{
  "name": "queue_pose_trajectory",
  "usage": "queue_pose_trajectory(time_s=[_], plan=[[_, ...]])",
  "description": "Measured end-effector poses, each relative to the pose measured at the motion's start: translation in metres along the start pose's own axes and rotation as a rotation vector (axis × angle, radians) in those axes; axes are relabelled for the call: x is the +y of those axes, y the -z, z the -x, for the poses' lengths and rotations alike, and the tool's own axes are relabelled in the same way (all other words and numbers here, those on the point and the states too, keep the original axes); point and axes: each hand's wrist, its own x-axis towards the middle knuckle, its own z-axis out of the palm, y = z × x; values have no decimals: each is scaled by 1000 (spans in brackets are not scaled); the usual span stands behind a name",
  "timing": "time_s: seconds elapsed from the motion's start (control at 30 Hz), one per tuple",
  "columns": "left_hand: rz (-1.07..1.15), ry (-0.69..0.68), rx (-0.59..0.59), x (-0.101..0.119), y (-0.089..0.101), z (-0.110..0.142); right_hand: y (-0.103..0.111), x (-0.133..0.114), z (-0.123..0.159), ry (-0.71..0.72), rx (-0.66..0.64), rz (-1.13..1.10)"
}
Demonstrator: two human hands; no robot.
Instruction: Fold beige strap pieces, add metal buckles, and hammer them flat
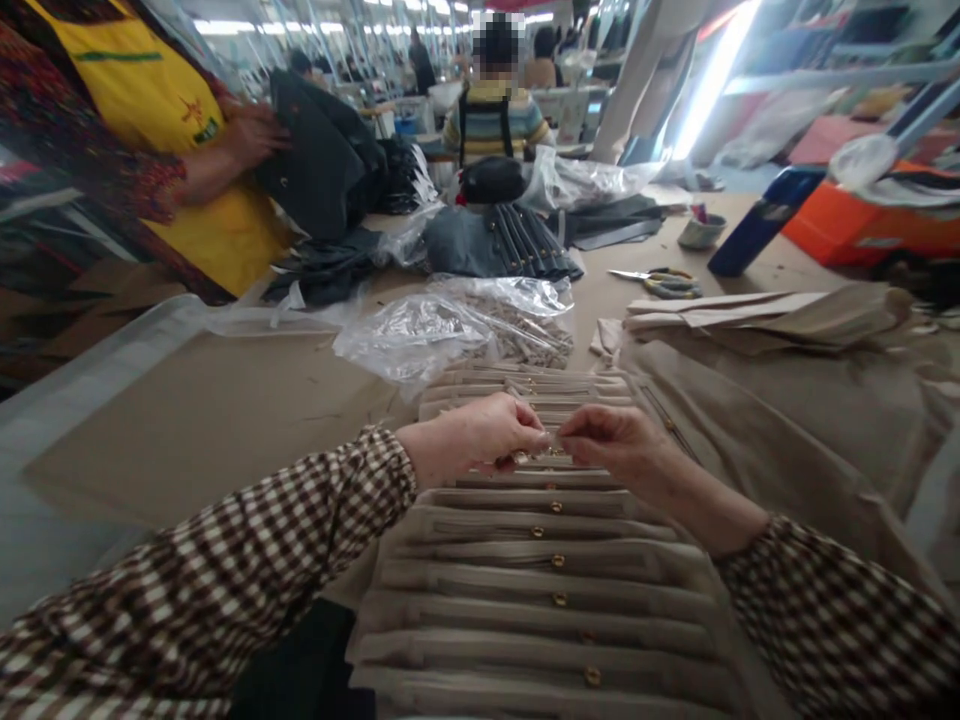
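Tan folded cloth [472, 585], round rings [558, 561], perhaps brass

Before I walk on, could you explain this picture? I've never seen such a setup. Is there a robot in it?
No, there's no robot: the left hand and right hand in checked sleeves are a person's own, bare. One camera, worn on that person's head, looks forward and down. Below the hands lies a row of beige cloth pieces with small gold-coloured fittings. The hands are pinched close together over it; what they may hold is too small to tell. Farther along the table are clear plastic, dark pieces, scissors and a small cup.
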Motion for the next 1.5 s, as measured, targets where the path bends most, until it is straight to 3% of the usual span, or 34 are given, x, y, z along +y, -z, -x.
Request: queue_pose_trajectory(time_s=[0.1,0.27,0.43,0.6,0.83,1.03,1.2,1.5], plan=[[-233,-72,5,-4,0,-4,1,9,4,7,-41,93],[-547,-273,-4,-7,-2,-11,-2,7,12,106,-47,647],[-706,-288,1,-5,-7,-5,-4,-8,25,223,-101,884],[-734,-334,68,-8,-11,0,-2,0,28,327,-94,898],[-814,-290,87,2,-5,-4,0,4,5,145,-72,841],[-823,-292,65,-3,-4,-5,-2,-1,7,216,-140,952],[-874,-289,71,-5,-5,-6,-7,-8,6,118,-154,1028],[-900,-302,46,-4,-5,-4,-4,-19,0,75,-256,1097]])
